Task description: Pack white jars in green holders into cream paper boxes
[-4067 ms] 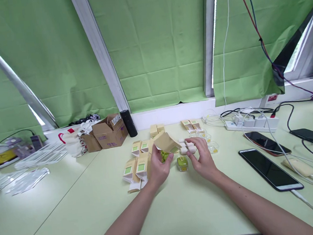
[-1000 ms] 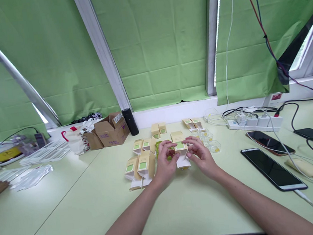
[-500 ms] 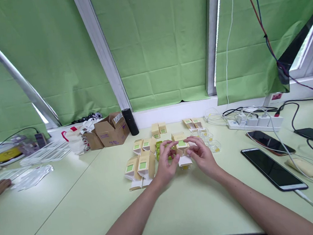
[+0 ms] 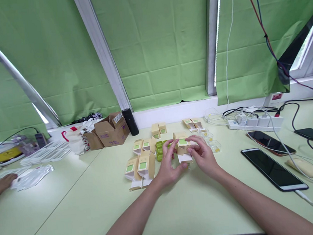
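Note:
A small tan carton [image 4: 179, 135] with a green square on its face stands between my hands, its white end flap folded out towards me. Along its left side, my left hand [image 4: 169, 166] has its fingertips on the carton and the thumb low by the flap. On the opposite side my right hand [image 4: 204, 156] pinches the carton with thumb and fingers. Something clear and small shows just under the flap, too hidden to name. Green moulded pieces [image 4: 159, 150] lie left of the carton, partly behind my left hand. Clear plastic pieces with yellow spots [image 4: 215, 146] lie beyond my right hand.
Several matching cartons [image 4: 146, 164] stand to the left, with more cartons [image 4: 192, 124] at the back. A cardboard box [image 4: 112, 131] and black cylinder [image 4: 130, 122] stand behind. Phones [image 4: 273, 169] and a power strip [image 4: 256, 122] lie right. Another person's hand [image 4: 3, 183] rests far left.
My left thumb has moved down and right towards the flap. The carton has shifted slightly right. More green pieces show beside my left hand, and the other person's hand has moved slightly right.

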{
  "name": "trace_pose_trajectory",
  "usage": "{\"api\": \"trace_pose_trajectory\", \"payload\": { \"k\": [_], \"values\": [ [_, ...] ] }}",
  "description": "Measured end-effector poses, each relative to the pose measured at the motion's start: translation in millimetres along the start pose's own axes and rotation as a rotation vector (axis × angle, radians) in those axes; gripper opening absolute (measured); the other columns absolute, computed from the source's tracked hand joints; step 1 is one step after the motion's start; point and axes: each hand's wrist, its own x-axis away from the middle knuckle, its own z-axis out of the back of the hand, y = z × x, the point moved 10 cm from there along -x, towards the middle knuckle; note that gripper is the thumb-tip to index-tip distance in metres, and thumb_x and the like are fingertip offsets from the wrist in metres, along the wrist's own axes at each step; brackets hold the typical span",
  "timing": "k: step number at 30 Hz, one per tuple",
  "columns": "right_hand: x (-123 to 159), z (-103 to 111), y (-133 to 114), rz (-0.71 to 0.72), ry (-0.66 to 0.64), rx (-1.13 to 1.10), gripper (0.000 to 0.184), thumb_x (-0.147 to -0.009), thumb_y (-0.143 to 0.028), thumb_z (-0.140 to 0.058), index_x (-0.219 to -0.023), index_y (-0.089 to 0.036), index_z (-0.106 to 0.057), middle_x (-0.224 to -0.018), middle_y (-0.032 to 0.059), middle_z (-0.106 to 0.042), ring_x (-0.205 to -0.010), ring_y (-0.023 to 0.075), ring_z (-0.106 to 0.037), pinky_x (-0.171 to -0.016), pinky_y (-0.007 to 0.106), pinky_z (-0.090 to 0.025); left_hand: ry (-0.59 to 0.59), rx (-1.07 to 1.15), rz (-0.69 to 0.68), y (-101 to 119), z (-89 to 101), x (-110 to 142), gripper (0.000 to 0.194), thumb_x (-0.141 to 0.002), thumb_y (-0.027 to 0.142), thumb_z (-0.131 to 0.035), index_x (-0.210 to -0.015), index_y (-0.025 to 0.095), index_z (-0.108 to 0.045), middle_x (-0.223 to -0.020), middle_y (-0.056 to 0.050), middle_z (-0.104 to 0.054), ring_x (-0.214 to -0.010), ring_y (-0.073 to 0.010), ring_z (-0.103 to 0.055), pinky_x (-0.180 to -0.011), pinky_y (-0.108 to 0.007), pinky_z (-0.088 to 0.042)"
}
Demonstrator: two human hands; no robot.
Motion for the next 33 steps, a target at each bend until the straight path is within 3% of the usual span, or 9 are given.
{"api": "trace_pose_trajectory", "payload": {
  "k": [5, 12, 20, 33],
  "values": [
    [0.8, -2.0, 1.6, -0.009, -0.014, 0.01, 0.026, -0.097, -0.034, -0.065, -0.123, -0.031, -0.069, -0.139, 0.0092, -0.046, -0.083, 0.0168, -0.073, -0.082, 0.041, -0.062, 0.05, 0.011, 0.002, 2.1, 3.3, -0.1, 0.073, -0.094, 0.064, -0.067, -0.156, 0.033, -0.044, -0.151, -0.013, -0.033, -0.107, -0.024, -0.053, -0.095, -0.041, -0.047],
    [2.1, -5.2, -0.3, 0.005, -0.04, 0.026, 0.028, -0.098, -0.041, -0.067, -0.124, -0.032, -0.071, -0.139, 0.01, -0.046, -0.087, 0.0183, -0.073, -0.088, 0.044, -0.064, 0.097, 0.05, 0.011, 4.1, 8.4, -1.3, 0.062, -0.097, 0.061, -0.063, -0.148, 0.028, -0.049, -0.142, -0.012, -0.04, -0.106, -0.0234, -0.054, -0.093, -0.039, -0.047],
    [4.4, -7.7, -3.6, 0.033, -0.092, 0.013, 0.034, -0.1, -0.048, -0.065, -0.13, -0.033, -0.071, -0.141, 0.0111, -0.046, -0.092, 0.0196, -0.072, -0.094, 0.046, -0.063, 0.135, 0.165, 0.04, -4.7, 10.2, -2.6, 0.056, -0.097, 0.058, -0.066, -0.141, 0.027, -0.051, -0.144, -0.012, -0.044, -0.111, -0.025, -0.06, -0.097, -0.04, -0.051],
    [8.1, -13.0, -12.1, 0.065, -0.136, -0.002, 0.036, -0.101, -0.051, -0.064, -0.132, -0.034, -0.07, -0.143, 0.0109, -0.044, -0.093, 0.0191, -0.071, -0.095, 0.046, -0.063, 0.177, 0.254, 0.108, -14.3, 12.9, -3.0, 0.058, -0.091, 0.059, -0.072, -0.134, 0.025, -0.053, -0.121, -0.011, -0.062, -0.106, -0.0262, -0.064, -0.091, -0.039, -0.052]
  ]
}}
